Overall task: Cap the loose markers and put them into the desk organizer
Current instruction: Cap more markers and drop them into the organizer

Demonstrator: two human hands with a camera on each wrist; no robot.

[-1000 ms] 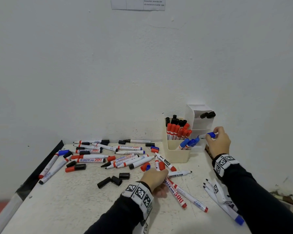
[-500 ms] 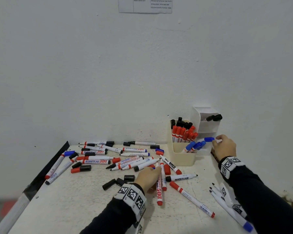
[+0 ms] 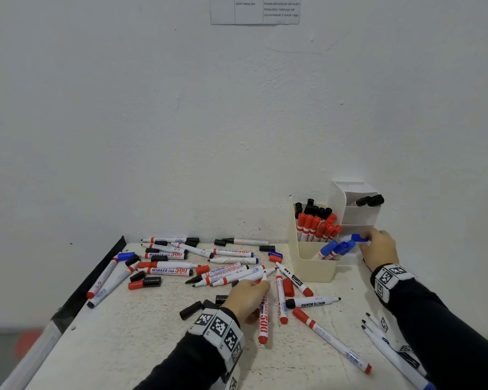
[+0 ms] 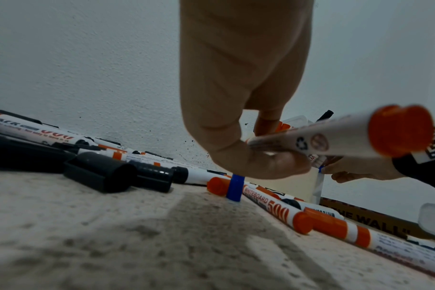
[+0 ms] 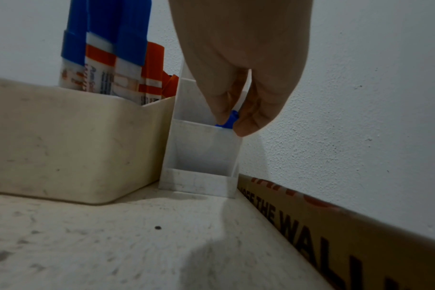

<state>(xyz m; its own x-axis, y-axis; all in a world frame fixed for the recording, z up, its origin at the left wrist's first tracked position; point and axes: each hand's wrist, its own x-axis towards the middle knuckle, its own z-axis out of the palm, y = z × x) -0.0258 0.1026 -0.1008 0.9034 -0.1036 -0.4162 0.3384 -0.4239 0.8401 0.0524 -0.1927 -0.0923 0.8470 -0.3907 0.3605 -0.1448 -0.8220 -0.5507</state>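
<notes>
My right hand [image 3: 366, 240] pinches the blue cap of a marker [image 3: 357, 237] standing in a lower slot of the white tiered organizer [image 3: 359, 214]. In the right wrist view only the blue cap [image 5: 228, 120] shows above the slot's lip, between the fingertips [image 5: 246, 127]. My left hand [image 3: 261, 285] rests low on the table and pinches a red whiteboard marker [image 3: 263, 319]; the left wrist view shows its red end [image 4: 400, 130] lifted toward the camera. A blue cap [image 4: 234, 188] stands under that palm. The cream bin [image 3: 312, 267] holds red, black and blue capped markers.
Many loose markers and caps lie across the white table [image 3: 141, 347], mostly at the back left. Black caps [image 3: 190, 310] sit left of my left hand. Uncapped markers [image 3: 383, 337] lie under my right forearm. A printed cardboard strip [image 5: 335, 225] runs along the right wall.
The blue marker has gone down into the white organizer's slot with my right hand still on its cap. My left hand has taken hold of the red marker and turned it lengthwise.
</notes>
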